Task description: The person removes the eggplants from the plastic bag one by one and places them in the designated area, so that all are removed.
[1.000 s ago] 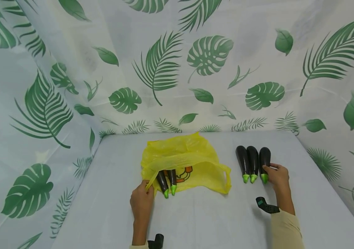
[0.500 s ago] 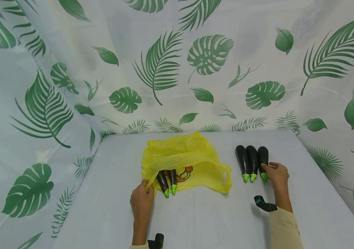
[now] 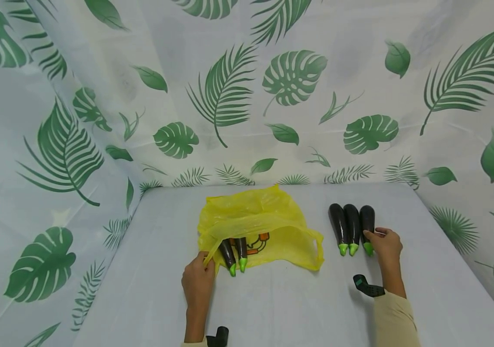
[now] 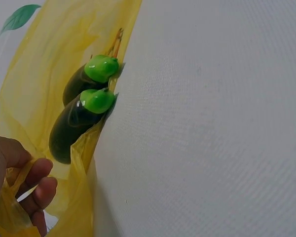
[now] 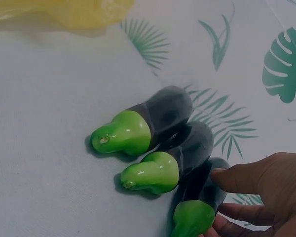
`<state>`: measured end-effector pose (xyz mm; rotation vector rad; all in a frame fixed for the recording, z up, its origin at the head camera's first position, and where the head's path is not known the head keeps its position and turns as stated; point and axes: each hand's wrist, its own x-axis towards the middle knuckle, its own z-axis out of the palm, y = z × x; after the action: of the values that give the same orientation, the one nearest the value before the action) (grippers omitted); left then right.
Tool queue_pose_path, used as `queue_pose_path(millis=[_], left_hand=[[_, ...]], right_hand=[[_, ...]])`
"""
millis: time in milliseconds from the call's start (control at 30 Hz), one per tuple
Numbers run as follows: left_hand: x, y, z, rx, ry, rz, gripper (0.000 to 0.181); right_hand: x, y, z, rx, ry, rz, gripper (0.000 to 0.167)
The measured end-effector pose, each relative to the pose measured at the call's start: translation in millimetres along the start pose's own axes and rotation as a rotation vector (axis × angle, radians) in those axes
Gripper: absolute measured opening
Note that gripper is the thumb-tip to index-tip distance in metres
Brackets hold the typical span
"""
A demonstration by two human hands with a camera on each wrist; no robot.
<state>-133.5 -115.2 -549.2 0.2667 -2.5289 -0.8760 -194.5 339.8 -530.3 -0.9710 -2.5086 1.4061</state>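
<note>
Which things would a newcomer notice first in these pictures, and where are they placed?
Most likely the bright yellow bag toward the back of the white table, with two dark eggplants showing, green ends outward, at its opening and the left hand pinching its left side. Then, to its right, three eggplants lying in a row, with the right hand holding the rightmost eggplant.

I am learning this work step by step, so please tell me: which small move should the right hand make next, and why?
Probably, the right hand should lift off the rightmost eggplant: that one lies beside the other two, while two more lie at the mouth of the yellow bag, held by the left hand.
</note>
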Motion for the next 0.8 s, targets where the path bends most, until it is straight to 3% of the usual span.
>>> queue_pose_path(millis=[467,667,800], left_hand=[[0.1,-0.2,1.3,-0.007,0.002,0.002,0.01],[0.3,-0.2,1.1,-0.008,0.005,0.006,0.009],[0.7,0.0,1.4,-0.012,0.011,0.015,0.009]], right_hand=[[-6.9,2,-4,0.019,0.015,-0.023,0.06],[-13.8,-9,-7,0.033,0.079,-0.043,0.056],[-20.4,-21,-9,0.063,0.124,-0.112,0.052]])
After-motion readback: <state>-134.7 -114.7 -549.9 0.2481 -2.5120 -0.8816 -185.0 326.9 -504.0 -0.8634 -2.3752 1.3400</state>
